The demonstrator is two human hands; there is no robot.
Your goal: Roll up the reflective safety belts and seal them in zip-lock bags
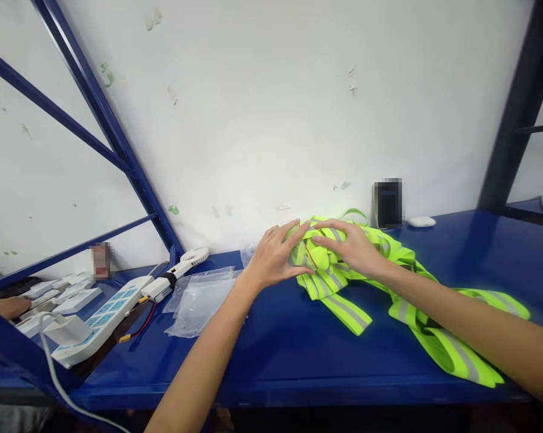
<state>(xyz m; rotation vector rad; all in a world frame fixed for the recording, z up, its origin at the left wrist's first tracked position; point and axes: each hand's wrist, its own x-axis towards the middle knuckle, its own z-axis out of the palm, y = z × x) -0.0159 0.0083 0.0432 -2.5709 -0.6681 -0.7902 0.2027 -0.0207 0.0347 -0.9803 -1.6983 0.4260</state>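
My left hand curves around the left end of a bundle of neon-yellow reflective straps with grey stripes. Under its fingers is a clear plastic zip bag with a thin red line, partly over the folded straps. My right hand grips the bundle from the right, thumb and fingers bent onto the strap. Loose strap ends spread toward the front and right, partly behind my right forearm. More clear bags lie flat to the left of my left hand.
A white power strip, a small white fan and a red-black cable lie at left. White boxes and another person's hand are beyond the blue post. A dark device and white case stand near the wall.
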